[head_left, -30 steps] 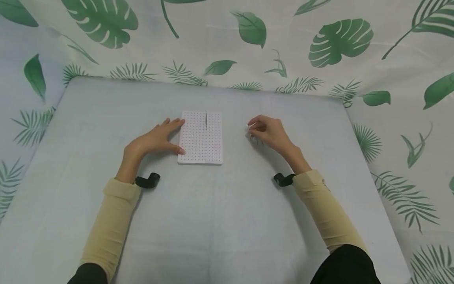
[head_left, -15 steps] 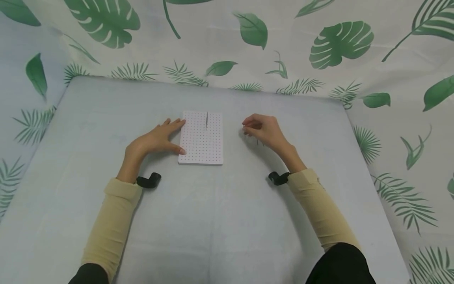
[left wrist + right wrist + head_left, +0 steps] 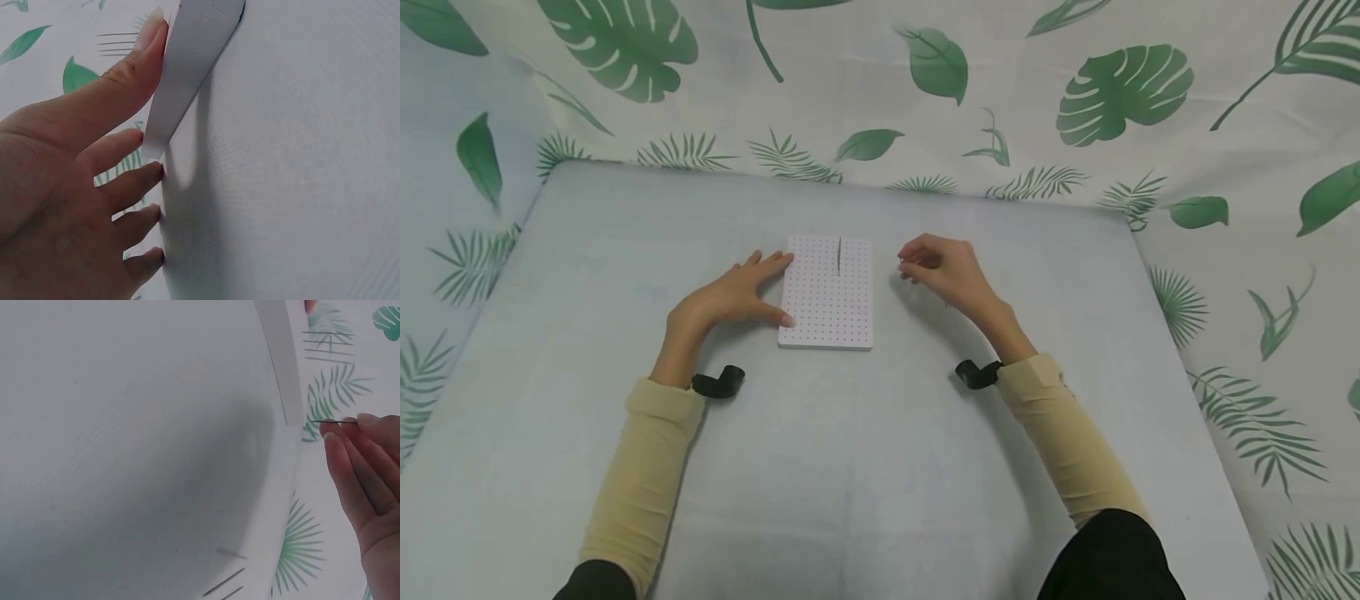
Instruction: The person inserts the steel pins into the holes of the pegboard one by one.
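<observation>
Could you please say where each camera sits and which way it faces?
Head: on the head, facing forward-down at the pegboard; left hand, right hand and sleeves show.
Left wrist: worn there, facing the left hand touching the pegboard.
Right wrist: worn there, facing the right hand pinching a pin.
Both wrist views share the pegboard's side.
</observation>
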`<move>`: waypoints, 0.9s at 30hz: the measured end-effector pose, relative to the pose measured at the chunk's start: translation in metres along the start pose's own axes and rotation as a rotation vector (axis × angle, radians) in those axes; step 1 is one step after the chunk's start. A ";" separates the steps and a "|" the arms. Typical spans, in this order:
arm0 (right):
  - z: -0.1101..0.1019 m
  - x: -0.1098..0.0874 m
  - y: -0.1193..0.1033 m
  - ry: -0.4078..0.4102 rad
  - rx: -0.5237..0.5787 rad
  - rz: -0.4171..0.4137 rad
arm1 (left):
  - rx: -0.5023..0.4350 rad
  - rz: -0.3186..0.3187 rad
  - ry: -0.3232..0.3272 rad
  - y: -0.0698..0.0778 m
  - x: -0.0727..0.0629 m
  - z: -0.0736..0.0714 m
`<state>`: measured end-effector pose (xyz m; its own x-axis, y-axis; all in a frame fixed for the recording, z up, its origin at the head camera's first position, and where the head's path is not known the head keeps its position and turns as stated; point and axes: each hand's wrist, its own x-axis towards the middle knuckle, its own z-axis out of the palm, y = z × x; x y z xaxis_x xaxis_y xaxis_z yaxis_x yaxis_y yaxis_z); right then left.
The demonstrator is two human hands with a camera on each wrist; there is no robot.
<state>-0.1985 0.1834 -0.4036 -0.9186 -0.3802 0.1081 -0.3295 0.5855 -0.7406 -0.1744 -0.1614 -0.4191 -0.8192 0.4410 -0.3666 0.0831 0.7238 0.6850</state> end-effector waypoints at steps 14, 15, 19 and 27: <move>0.012 0.012 -0.016 -0.010 0.026 -0.032 | -0.005 0.005 0.006 0.001 0.001 0.002; 0.013 0.013 -0.016 -0.009 0.027 -0.032 | -0.004 0.008 0.007 0.001 0.002 0.002; 0.017 0.015 -0.019 -0.008 0.041 -0.019 | 0.000 0.010 0.007 0.002 0.002 0.002; 0.026 0.021 -0.022 -0.010 0.054 -0.041 | -0.007 -0.003 0.001 0.001 -0.001 0.000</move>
<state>-0.2048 0.1434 -0.4024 -0.9022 -0.4105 0.1323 -0.3541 0.5298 -0.7707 -0.1733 -0.1613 -0.4184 -0.8197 0.4387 -0.3681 0.0771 0.7215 0.6881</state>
